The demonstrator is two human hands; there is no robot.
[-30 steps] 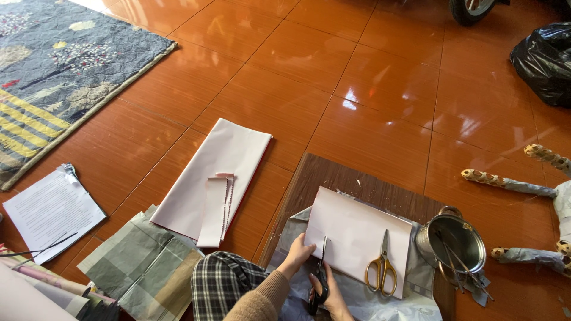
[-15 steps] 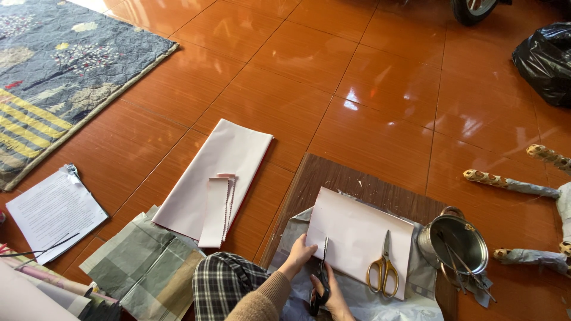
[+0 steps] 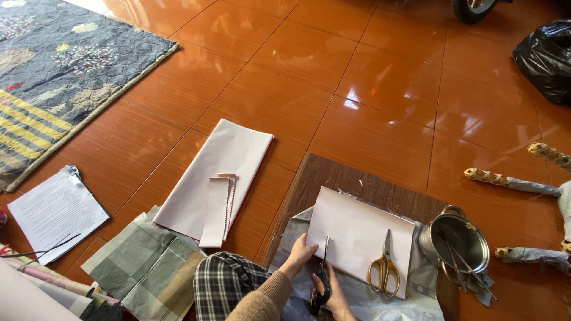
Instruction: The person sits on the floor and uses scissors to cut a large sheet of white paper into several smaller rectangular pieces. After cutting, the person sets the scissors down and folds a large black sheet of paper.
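Glossy orange tiled floor [image 3: 369, 77], sunlit. Upon it, at far left, lay a patterned quilted rug [image 3: 53, 77]; below that, a printed paper sheet [image 3: 56, 214] with a clip. At centre — a large pale folded sheet [image 3: 217, 172], narrow strips [image 3: 217, 211] resting on top. Beside it, checked greenish cloth [image 3: 143, 267]. To the right lay a dark wooden board [image 3: 363, 178], bearing grey cloth [image 3: 291, 229], pale paper [image 3: 357, 235] and a metal pot [image 3: 458, 241]. Far right — a black plastic bag [image 3: 544, 56].
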